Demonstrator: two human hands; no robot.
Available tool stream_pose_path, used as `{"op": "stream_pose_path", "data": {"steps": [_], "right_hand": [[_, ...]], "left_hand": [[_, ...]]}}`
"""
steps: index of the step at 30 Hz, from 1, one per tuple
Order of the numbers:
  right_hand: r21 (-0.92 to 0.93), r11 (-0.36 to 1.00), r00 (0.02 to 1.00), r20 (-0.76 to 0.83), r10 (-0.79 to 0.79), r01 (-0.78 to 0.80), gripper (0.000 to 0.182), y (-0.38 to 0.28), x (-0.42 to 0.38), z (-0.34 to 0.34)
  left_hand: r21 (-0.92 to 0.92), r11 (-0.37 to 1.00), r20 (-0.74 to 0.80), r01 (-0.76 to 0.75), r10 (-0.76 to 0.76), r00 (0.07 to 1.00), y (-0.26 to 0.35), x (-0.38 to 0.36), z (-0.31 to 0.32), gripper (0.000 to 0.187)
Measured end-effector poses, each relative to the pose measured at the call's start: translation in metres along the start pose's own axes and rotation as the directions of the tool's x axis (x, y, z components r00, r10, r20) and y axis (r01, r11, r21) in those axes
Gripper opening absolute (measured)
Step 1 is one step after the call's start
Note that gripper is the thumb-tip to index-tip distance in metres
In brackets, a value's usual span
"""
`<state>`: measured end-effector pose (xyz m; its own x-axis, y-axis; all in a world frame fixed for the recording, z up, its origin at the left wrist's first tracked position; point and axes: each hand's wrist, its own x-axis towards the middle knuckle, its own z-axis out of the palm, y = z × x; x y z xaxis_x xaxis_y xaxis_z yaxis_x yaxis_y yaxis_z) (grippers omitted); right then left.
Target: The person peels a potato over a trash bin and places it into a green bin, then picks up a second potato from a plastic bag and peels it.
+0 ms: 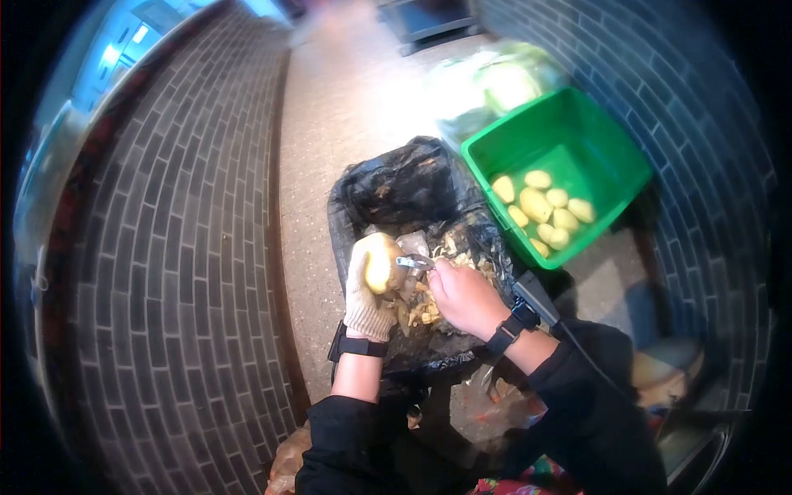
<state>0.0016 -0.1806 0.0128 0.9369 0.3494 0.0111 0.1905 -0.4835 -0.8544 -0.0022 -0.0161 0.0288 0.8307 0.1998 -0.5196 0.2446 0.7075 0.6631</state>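
Wrapped in a knitted glove, the left hand (364, 302) holds a large, partly pared potato (380, 262) from its nine o'clock side, while the bare right hand (467, 299) closes around a peeler (415, 261) whose head sits at the potato's three o'clock, against or just beside the brownish skin; which of the two, I cannot tell. Both grips look narrow and occupied. Below them lies a bin lined with a black bag (396, 183), its inside strewn with peelings (429, 312). The exposed flesh is probably slick, so a loose hold could let the potato turn or drop among the scraps. The blade faces the gloved fingers closely; a stroke that skips off the curve could run into them, and knitted fabric may not stop an edge. Slack plastic at the bin's rim could fold inward and catch a sleeve. From the right wrist, a cable (587, 356) trails toward five o'clock, and a wide swing of that arm might snag it. At the potato's two o'clock stands a green crate (614, 157) with pale potatoes (537, 205) gathered toward its seven o'clock corner.
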Motion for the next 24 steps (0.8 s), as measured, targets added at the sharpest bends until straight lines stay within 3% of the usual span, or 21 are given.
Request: {"op": "stream_pose_path", "data": {"steps": [2,5,10,13,14,15,16,18,20,22,24], "right_hand": [[0.007,1.0,1.0,-0.016,0.019,-0.019,0.027,0.0,0.004,-0.007],[0.007,1.0,0.999,-0.039,0.014,-0.014,0.027,-0.007,0.012,-0.025],[-0.039,0.998,0.999,-0.023,-0.042,0.041,0.03,-0.004,0.02,-0.024],[-0.089,0.994,0.998,-0.004,0.057,-0.057,0.028,-0.011,0.016,-0.012],[-0.14,0.99,0.983,0.18,0.026,-0.001,0.027,-0.014,0.008,-0.006],[-0.18,0.981,0.932,0.361,0.003,0.066,0.026,-0.018,-0.003,0.003],[-0.19,0.976,0.908,0.419,-0.014,0.103,0.023,-0.01,-0.018,0.034],[-0.147,0.989,0.952,0.301,0.047,-0.002,0.021,-0.024,-0.022,0.029],[-0.228,0.972,0.972,0.233,-0.007,0.061,0.023,-0.014,-0.003,0.014],[-0.12,0.993,0.998,0.064,-0.003,0.011,0.026,-0.012,0.01,-0.011],[-0.062,0.998,0.999,-0.042,-0.016,0.013,0.027,-0.009,0.016,-0.022]], "left_hand": [[0.013,1.0,0.035,0.016,-0.017,0.999,0.003,-0.002,-0.003,0.041],[0.174,0.982,0.202,-0.08,0.044,0.978,-0.001,0.006,-0.017,0.041],[0.168,0.983,0.241,-0.079,0.037,0.97,-0.004,-0.001,-0.005,0.041],[0.146,0.967,0.175,-0.207,0.181,0.968,-0.004,0.017,-0.015,0.037],[0.109,0.97,0.113,-0.219,0.207,0.972,-0.002,0.026,-0.024,0.036],[0.192,0.955,-0.015,-0.225,0.232,0.973,0.002,0.028,-0.019,0.042],[0.179,0.957,-0.067,-0.227,0.242,0.968,0.008,0.029,-0.016,0.046],[0.217,0.907,0.018,-0.362,0.367,0.93,0.01,0.043,-0.028,0.046],[0.091,0.944,-0.003,-0.316,0.317,0.948,0.018,0.037,-0.031,0.042],[-0.017,0.965,0.005,-0.263,0.263,0.965,0.026,0.025,-0.024,0.041],[0.103,0.95,0.247,-0.296,0.263,0.933,0.024,0.011,-0.014,0.041]]}}
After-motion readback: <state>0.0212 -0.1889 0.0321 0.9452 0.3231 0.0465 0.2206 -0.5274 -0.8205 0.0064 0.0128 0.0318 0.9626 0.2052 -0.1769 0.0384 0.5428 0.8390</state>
